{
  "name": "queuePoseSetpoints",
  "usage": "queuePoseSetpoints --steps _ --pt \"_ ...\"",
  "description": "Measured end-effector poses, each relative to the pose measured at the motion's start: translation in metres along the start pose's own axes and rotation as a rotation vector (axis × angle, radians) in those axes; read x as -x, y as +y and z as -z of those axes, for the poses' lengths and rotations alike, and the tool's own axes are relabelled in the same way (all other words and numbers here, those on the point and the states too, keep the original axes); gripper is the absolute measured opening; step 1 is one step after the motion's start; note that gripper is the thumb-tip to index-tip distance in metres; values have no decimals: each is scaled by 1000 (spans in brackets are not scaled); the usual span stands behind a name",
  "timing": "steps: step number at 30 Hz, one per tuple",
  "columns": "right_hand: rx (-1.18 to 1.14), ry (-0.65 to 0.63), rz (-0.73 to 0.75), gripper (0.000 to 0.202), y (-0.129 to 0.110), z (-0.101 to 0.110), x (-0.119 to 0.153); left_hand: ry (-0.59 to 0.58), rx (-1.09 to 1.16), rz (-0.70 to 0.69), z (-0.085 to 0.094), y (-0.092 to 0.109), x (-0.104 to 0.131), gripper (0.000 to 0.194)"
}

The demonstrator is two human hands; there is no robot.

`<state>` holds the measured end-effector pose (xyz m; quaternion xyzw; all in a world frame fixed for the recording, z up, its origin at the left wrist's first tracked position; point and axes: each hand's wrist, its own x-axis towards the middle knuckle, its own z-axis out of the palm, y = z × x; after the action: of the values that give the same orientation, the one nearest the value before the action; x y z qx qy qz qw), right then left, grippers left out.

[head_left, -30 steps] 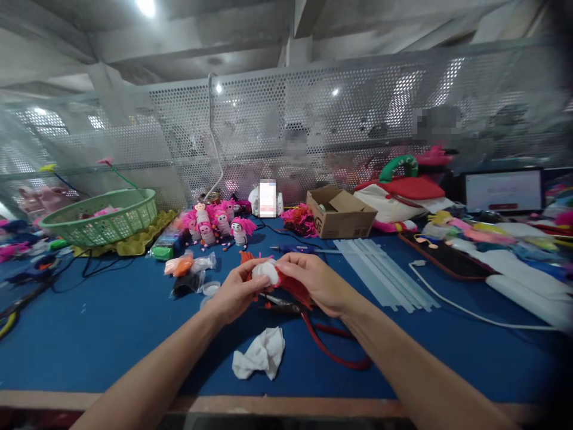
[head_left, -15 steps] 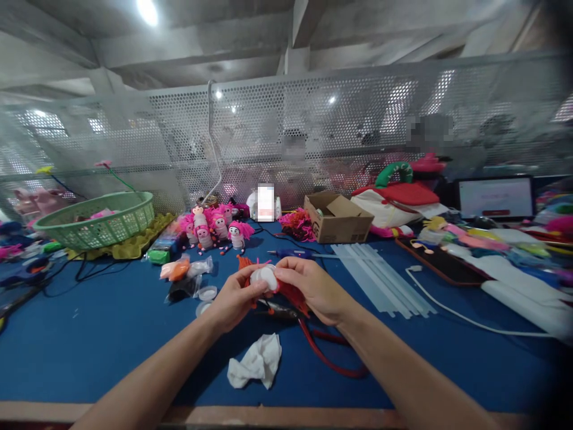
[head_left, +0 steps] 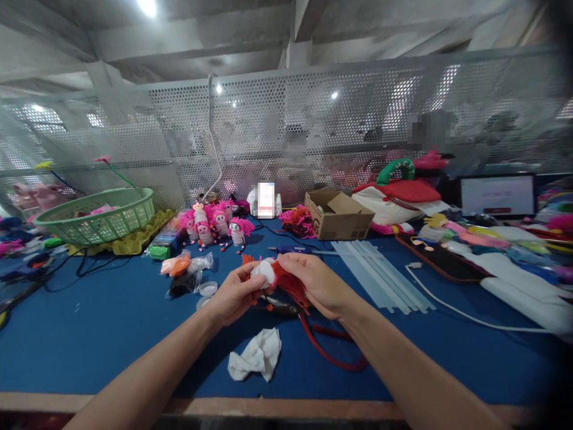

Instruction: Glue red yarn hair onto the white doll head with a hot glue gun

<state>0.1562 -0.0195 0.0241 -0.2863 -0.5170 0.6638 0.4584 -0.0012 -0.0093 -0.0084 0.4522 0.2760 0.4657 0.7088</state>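
Between my hands is a small doll with a round white body [head_left: 265, 272] and red-orange yarn hair [head_left: 292, 286]. My left hand [head_left: 239, 289] is closed around the white body, thumb on its near side. The fingers of my right hand [head_left: 316, 283] pinch the yarn where it meets the body; some strands hang below them. Beneath the hands lie dark-handled scissors or a similar tool [head_left: 283, 307], partly hidden, and a red cord loop [head_left: 331, 355]. A crumpled white tissue [head_left: 257, 355] rests nearer me. Small white lids [head_left: 208, 289] sit beside my left hand.
Several pink-haired dolls [head_left: 203, 224] stand at the back, near bagged clay [head_left: 176, 264]. A green basket [head_left: 98, 221] is at left, a cardboard box [head_left: 338, 218] at back right. Glue sticks [head_left: 380, 278], a glue gun [head_left: 290, 249] and a white cable [head_left: 465, 319] lie to the right.
The doll has turned slightly in my hands, and more of the red yarn shows beside the white body. My right fingers have shifted a little along the yarn.
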Motion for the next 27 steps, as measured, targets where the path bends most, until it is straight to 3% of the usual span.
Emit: queuePoseSetpoints --steps 12,20,27 --pt "-31 70 -15 24 -1 -4 0 -24 23 20 2 -2 -1 38" --pt "-91 -19 9 27 -4 -2 2 -52 77 46 3 2 -1 34" --pt "3 -2 19 25 -3 0 4 -54 45 53 4 1 0 35"
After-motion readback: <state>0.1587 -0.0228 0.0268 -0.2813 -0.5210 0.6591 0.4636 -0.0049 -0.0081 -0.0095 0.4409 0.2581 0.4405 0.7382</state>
